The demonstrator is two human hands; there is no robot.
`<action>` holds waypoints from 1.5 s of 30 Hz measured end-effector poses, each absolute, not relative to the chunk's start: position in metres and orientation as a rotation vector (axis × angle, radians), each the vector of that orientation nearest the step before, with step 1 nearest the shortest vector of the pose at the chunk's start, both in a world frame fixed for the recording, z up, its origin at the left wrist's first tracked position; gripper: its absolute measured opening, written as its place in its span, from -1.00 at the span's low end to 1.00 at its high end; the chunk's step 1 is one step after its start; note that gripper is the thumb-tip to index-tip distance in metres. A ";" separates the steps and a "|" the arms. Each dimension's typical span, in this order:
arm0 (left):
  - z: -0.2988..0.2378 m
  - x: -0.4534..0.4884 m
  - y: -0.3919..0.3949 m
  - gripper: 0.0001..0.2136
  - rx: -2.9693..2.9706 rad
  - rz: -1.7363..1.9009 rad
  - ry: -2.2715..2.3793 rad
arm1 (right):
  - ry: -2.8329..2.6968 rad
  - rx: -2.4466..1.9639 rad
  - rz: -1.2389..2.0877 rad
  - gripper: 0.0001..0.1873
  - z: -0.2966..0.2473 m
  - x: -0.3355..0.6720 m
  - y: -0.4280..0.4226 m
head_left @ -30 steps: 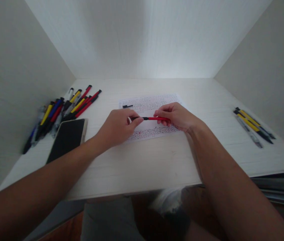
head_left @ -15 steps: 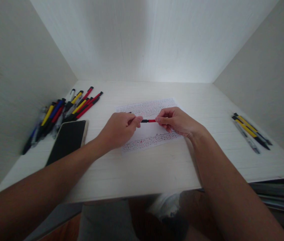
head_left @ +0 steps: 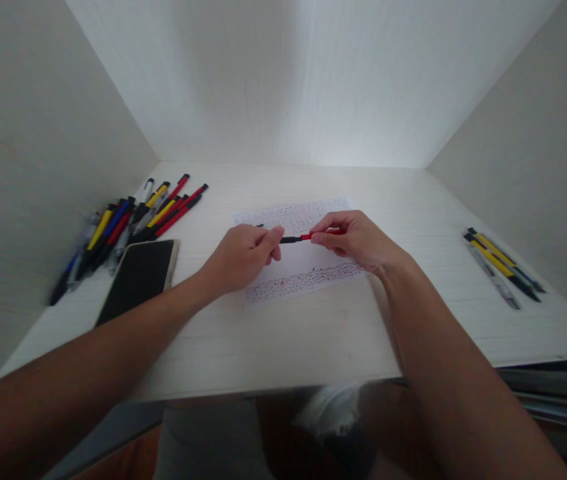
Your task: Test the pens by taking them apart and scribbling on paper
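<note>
A red and black pen (head_left: 291,239) is held level between my two hands, above a sheet of paper (head_left: 301,259) with lines of small handwriting. My left hand (head_left: 241,259) is closed round the black end, thumb on top. The fingertips of my right hand (head_left: 358,240) pinch the red barrel, part of which shows between thumb and fingers. A narrow dark section shows where black meets red; I cannot tell whether the two parts are fully joined. A small dark tip sticks out behind my left hand.
On the left, a phone (head_left: 138,277) lies beside a loose pile of red, yellow, blue and clear pens (head_left: 113,230). Several yellow-black and clear pens (head_left: 501,260) lie at the right. White walls enclose the desk (head_left: 303,347) on three sides.
More of the pen's black part shows between my hands. My right fingers have shifted along the red barrel, and its red now shows inside my grip. The view has moved slightly.
</note>
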State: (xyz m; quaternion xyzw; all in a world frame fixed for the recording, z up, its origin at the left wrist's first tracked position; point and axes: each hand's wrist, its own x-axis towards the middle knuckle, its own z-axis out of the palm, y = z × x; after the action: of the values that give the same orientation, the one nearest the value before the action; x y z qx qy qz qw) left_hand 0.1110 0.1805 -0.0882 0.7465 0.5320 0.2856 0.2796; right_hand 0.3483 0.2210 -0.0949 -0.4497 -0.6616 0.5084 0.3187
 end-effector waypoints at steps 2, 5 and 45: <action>-0.087 0.111 0.181 -0.48 1.936 0.773 1.453 | -1.693 -1.196 1.289 -0.82 -0.093 0.348 0.220; -0.084 0.109 0.182 -0.56 1.966 0.801 1.491 | -1.649 -1.173 1.264 -0.85 -0.093 0.349 0.222; -0.084 0.095 0.191 -0.70 2.546 0.285 1.834 | -1.460 -1.660 0.328 -0.58 -0.128 0.381 0.254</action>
State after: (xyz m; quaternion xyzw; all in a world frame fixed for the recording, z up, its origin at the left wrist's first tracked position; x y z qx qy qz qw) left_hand 0.0953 0.1907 -0.0842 0.8080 0.5821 0.0903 -0.0048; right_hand 0.3810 0.2544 -0.1276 -0.6678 -0.5874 0.1320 0.4377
